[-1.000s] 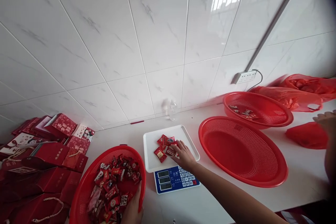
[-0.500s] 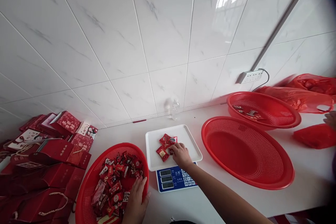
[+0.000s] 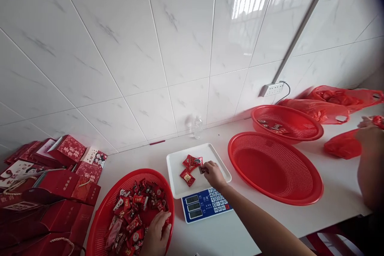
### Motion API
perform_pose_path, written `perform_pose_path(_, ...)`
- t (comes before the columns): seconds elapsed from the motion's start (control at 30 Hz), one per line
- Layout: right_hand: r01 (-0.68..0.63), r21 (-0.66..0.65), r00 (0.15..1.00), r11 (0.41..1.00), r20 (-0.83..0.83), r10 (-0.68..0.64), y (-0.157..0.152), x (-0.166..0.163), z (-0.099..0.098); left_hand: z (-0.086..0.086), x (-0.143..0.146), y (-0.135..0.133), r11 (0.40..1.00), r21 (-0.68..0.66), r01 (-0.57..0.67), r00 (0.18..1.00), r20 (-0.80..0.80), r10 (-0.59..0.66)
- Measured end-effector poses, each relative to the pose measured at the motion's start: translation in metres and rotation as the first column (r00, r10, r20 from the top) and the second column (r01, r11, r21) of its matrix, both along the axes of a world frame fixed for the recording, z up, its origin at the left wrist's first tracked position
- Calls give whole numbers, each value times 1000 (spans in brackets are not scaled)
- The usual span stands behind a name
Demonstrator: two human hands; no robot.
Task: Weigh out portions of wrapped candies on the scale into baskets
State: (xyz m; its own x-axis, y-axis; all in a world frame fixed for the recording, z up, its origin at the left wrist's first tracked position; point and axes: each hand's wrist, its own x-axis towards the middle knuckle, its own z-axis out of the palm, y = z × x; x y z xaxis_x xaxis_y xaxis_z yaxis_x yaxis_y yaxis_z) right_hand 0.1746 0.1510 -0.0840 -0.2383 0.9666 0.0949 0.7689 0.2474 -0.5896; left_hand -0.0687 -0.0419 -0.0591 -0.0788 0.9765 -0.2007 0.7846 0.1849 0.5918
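My right hand (image 3: 213,174) pinches a small wrapped candy (image 3: 203,170) just over the white scale tray (image 3: 176,188). Beside its fingertips, several red candy packets (image 3: 188,177) lie on that tray. The blue-panelled digital scale (image 3: 207,205) shows in front of the tray. My left hand (image 3: 156,234) rests at the right side of a red plastic basket (image 3: 99,224), fingers and thumb apart, close to the rim. Inside the basket is a heap of wrapped candies (image 3: 133,224), mostly red; part of it is hidden by the left hand.
An oval red basket (image 3: 303,172) stands right of the scale; another red basket (image 3: 315,132) with a few packets sits behind. Red gift boxes (image 3: 57,188) crowd the left. A clear bottle (image 3: 197,128) stands by the wall. At far right, a co-worker's arm (image 3: 372,164) reaches over red bags (image 3: 342,144).
My right hand has moved slightly right, with the small candy lifted from the pile. The view has shifted a little, and the co-worker's arm has come further into sight.
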Motion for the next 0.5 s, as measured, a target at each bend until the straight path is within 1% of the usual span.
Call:
perform_pose_path(0.07,78,32,997,996,-19,-77,7,21,6,-1,-3,0,1000,-21,12,1000,-16,-12)
perform_pose_path(0.17,233,67,972,970,-24,-232,17,70,16,-4,-8,0,998,-65,17,999,-34,-19)
perform_pose_path(0.27,403,74,914,912,7,-405,21,122,22,-11,-14,-2,995,-103,0,1000,-19,-2)
perform_pose_path(0.33,511,62,857,857,46,-514,20,144,24,-17,-18,-4,995,-101,-4,1000,3,5)
perform_pose_path(0.37,555,59,826,830,77,-558,20,148,23,-19,-19,-5,995,-97,-7,1000,12,8)
perform_pose_path(0.4,577,62,807,815,113,-580,19,146,23,-21,-20,-5,995,-98,-10,1000,17,11)
perform_pose_path(0.43,568,71,807,820,150,-572,18,138,21,-23,-21,-6,995,-101,-15,1000,19,17)
perform_pose_path(0.47,526,81,826,846,186,-531,17,125,20,-24,-22,-5,994,-107,-20,1000,19,22)
perform_pose_path(0.5,447,84,862,890,224,-454,16,106,18,-24,-23,-5,994,-108,-26,999,20,29)
